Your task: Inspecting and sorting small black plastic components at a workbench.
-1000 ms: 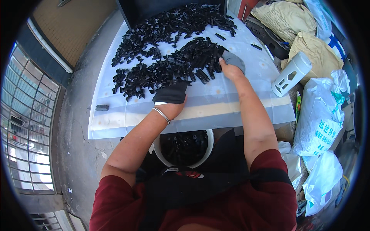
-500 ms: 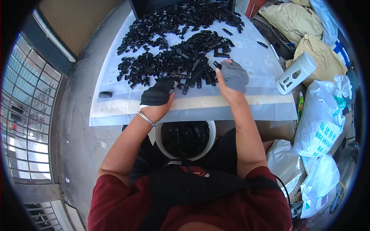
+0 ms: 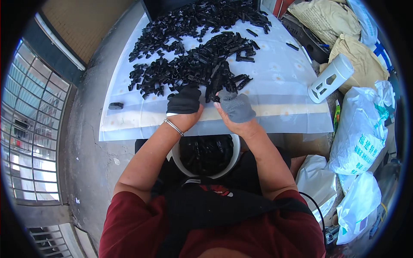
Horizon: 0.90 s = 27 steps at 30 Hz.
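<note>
Here the black-fabric-gloved left hand (image 3: 184, 105) and dotted, grey-fabric-gloved right hand (image 3: 236, 108) meet the near edge of small, angular, black, plastic-looking pieces (image 3: 195, 64) heaped on the white floral sheet (image 3: 275, 75), apparently gathering; whether either grips anything is hidden, and the next move calls for even, two-sided pressure.

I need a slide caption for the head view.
Black-gloved left hand and grey-gloved right hand at a pile of black parts on a table.

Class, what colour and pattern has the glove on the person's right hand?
The glove is grey with small pale dots, seen in the head view.
</note>
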Available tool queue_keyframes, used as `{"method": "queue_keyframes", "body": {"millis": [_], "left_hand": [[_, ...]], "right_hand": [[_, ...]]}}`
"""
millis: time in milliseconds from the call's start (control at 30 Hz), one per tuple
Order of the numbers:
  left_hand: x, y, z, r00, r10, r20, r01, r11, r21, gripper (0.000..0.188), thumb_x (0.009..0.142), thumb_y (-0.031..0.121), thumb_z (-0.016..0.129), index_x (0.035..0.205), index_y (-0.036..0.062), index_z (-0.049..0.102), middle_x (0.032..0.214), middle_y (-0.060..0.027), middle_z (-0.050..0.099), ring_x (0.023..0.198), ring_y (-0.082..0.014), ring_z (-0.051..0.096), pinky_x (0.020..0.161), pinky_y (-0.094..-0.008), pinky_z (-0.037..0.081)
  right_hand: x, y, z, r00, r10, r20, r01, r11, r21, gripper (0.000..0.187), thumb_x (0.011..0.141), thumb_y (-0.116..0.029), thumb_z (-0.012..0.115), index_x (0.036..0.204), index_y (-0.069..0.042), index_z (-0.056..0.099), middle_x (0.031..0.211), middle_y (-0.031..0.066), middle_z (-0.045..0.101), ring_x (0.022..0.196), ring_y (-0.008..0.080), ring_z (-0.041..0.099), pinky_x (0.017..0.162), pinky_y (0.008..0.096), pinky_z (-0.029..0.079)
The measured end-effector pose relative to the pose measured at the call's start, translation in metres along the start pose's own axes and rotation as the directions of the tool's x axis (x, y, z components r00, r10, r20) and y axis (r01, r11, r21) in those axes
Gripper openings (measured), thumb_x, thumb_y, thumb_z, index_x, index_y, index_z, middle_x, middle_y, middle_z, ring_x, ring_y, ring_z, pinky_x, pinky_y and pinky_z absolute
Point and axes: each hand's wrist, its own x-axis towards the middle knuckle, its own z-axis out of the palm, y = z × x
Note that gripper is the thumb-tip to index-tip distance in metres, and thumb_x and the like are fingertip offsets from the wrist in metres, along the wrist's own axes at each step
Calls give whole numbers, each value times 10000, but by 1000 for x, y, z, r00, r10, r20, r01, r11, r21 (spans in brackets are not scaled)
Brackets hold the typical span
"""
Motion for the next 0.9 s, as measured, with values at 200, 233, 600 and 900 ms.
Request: {"method": "queue_keyframes", "body": {"millis": [200,233,600,900], "left_hand": [[-8,-12,-25,841,-380,385,541,629,-559,247,726,207,584,895,27,595,787,-122,603,629,-213,589,575,-313,477],[-14,-14,-24,740,-400,541,597,20,-802,228,766,175,586,925,11,582,752,-72,611,612,-128,572,534,-262,456],[-52,-3,-50,910,0,414,339,573,-746,365,743,83,585,1103,38,543,785,-80,620,640,-99,533,598,-248,455],[-56,12,-66,740,-99,665,660,294,-691,302,862,220,521,1101,39,555,814,-27,598,704,-84,519,622,-222,441]], "right_hand": [[-9,-15,4,996,-4,91,-6,994,111,211,813,-228,570,935,-60,608,819,122,614,725,296,571,658,376,445],[-10,-19,6,996,-5,90,-10,988,157,215,812,-229,570,942,-61,605,821,119,614,724,294,571,658,376,442],[-3,-45,-15,928,-116,354,-42,911,409,287,783,-250,595,1022,-92,583,907,108,609,825,288,558,747,368,428],[-9,-40,-8,936,-121,331,28,962,273,265,748,-267,656,950,-100,616,830,101,605,730,270,560,689,345,443]]}}
